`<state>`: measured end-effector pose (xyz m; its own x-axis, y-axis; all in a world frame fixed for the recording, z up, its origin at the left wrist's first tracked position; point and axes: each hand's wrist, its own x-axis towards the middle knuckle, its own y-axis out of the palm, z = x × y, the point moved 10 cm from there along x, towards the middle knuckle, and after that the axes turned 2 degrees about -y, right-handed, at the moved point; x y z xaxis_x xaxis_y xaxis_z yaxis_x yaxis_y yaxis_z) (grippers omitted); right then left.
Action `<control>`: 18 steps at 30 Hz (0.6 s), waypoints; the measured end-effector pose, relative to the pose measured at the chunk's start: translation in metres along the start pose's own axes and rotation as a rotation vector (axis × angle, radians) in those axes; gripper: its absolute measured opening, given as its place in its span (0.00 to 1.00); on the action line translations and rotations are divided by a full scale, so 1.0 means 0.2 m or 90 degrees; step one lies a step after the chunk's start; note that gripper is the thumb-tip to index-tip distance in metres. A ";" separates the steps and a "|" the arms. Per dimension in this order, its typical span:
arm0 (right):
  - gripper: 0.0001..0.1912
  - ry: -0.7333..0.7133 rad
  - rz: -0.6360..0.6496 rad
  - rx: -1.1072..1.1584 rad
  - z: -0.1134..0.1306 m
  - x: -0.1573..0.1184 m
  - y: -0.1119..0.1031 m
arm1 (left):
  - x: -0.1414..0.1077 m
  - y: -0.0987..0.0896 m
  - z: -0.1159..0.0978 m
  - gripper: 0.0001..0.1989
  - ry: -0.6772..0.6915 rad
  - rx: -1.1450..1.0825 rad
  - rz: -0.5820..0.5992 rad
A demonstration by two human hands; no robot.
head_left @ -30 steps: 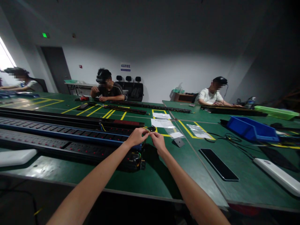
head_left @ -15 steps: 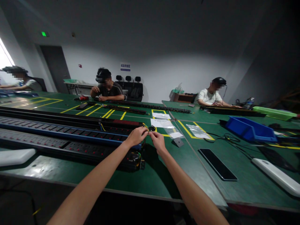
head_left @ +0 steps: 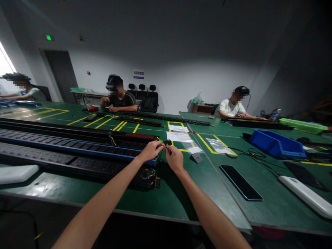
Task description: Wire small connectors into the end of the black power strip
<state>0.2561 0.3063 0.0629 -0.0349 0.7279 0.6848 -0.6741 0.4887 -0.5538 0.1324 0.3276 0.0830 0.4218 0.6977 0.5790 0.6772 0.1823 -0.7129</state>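
My left hand point(head_left: 151, 151) is closed in a pinch on a thin yellow-green wire point(head_left: 160, 140) at the right end of a long strip. Fingertip to fingertip with it, my right hand point(head_left: 174, 159) is also pinched; whatever sits between its fingers is too small and covered to make out. Just behind the fingers a small black bracket with holes point(head_left: 169, 142) shows. Under my left wrist run long black socket strips with red dots, one blue-edged point(head_left: 103, 147). The nearest strip point(head_left: 98, 167) has an open end with exposed wires point(head_left: 149, 174).
A grey metal plate point(head_left: 196, 157) and paper sheets point(head_left: 178, 136) lie beyond my right hand. Further right are a phone point(head_left: 241, 182), a white power bank point(head_left: 306, 195), black cables and a blue bin point(head_left: 277, 143). Several co-workers sit across the green table point(head_left: 181, 204).
My right hand has shifted slightly, its fingers curling more and the wrist turning. The left hand stays nearly in place, still pinching.
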 end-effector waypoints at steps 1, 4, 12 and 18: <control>0.14 0.004 0.004 -0.004 -0.01 0.00 0.01 | 0.00 0.00 0.00 0.09 0.000 -0.001 0.001; 0.14 0.020 0.016 -0.003 -0.03 0.00 0.02 | 0.00 0.00 0.00 0.10 0.002 -0.002 0.002; 0.15 0.034 0.051 0.025 -0.03 0.00 0.06 | -0.01 -0.03 -0.01 0.11 0.009 0.005 -0.036; 0.19 0.056 -0.012 0.129 -0.04 0.03 -0.01 | -0.02 -0.05 -0.05 0.13 0.038 0.034 -0.060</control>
<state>0.2628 0.3126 0.0646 0.0381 0.7634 0.6448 -0.8089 0.4024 -0.4286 0.1306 0.3151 0.0915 0.3935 0.6339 0.6658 0.6829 0.2833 -0.6733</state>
